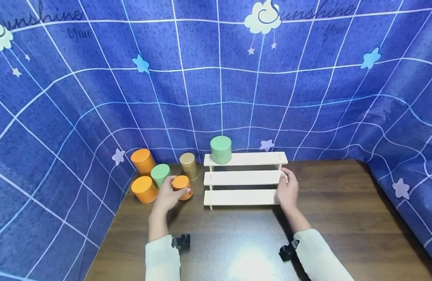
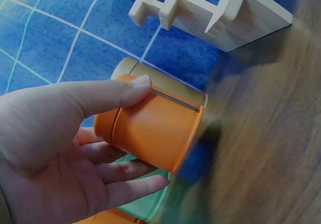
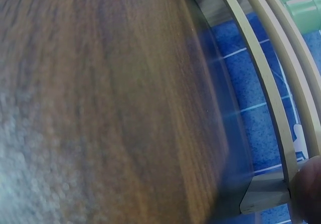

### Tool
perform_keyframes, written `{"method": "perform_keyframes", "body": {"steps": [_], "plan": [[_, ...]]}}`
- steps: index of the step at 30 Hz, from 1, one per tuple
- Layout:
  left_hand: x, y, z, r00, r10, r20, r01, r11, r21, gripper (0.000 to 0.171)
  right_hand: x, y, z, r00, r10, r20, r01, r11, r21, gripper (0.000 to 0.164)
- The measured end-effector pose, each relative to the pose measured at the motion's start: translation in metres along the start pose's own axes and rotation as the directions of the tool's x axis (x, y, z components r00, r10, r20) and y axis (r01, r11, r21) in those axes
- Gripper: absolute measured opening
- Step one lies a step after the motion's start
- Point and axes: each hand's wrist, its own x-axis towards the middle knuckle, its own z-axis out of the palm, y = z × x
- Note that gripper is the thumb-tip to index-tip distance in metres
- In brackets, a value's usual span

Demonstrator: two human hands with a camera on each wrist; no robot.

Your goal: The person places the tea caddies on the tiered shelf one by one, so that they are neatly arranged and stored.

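My left hand (image 1: 168, 196) grips a small orange canister (image 2: 155, 123) between thumb and fingers, left of the shelf. A green canister (image 1: 161, 173) stands just behind that hand, and a gold canister (image 1: 189, 165) is behind the held one. On the right, my right hand (image 1: 287, 188) holds the right end of a three-step wooden display rack (image 1: 242, 178); only a bit of a finger (image 3: 308, 189) shows in the right wrist view. Another green canister (image 1: 221, 150) sits on the rack's top step, near its left end.
Two larger orange canisters, one at the back (image 1: 143, 161) and one in front (image 1: 144, 189), stand at the left edge of the brown wooden table (image 1: 342, 210). A blue patterned cloth (image 1: 237, 97) hangs behind and along both sides.
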Motion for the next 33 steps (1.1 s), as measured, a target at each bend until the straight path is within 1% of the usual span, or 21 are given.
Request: {"method": "perform_keyframes", "body": {"steps": [6, 11, 14, 16, 19, 23, 28, 33], "plan": [[-0.007, 0.01, -0.007, 0.999, 0.031, -0.013, -0.031, 0.999, 0.028, 0.079, -0.001, 0.0, -0.001, 1.0, -0.004, 0.002, 0.004, 1.0, 0.012, 0.038], [-0.016, 0.028, -0.013, 0.998, 0.051, -0.033, -0.05, 0.998, 0.033, 0.078, -0.002, 0.001, -0.001, 1.0, -0.012, -0.002, 0.012, 1.0, 0.023, 0.037], [-0.024, 0.039, -0.018, 0.997, 0.066, -0.043, -0.065, 0.997, 0.032, 0.081, -0.001, 0.001, -0.001, 1.0, -0.013, -0.004, 0.013, 1.0, 0.021, 0.037], [-0.028, 0.046, -0.02, 0.996, 0.076, -0.046, -0.076, 0.997, 0.013, 0.085, 0.0, 0.002, 0.0, 1.0, -0.017, -0.003, 0.017, 1.0, 0.01, 0.037], [-0.034, 0.057, -0.019, 0.995, 0.095, -0.04, -0.096, 0.995, -0.035, 0.088, 0.0, 0.003, 0.0, 1.0, -0.031, 0.001, 0.031, 1.0, -0.008, 0.038], [-0.042, 0.073, -0.015, 0.991, 0.133, -0.027, -0.135, 0.986, -0.097, 0.081, -0.001, 0.004, 0.0, 0.998, -0.057, 0.003, 0.057, 0.998, -0.04, 0.038], [-0.05, 0.089, -0.011, 0.985, 0.168, -0.034, -0.17, 0.98, -0.106, 0.079, -0.002, 0.004, 0.001, 0.997, -0.081, -0.003, 0.08, 0.996, -0.05, 0.037], [-0.054, 0.097, -0.008, 0.978, 0.196, -0.075, -0.202, 0.976, -0.082, 0.078, -0.001, 0.004, 0.001, 0.996, -0.084, -0.007, 0.084, 0.995, -0.059, 0.037]]}}
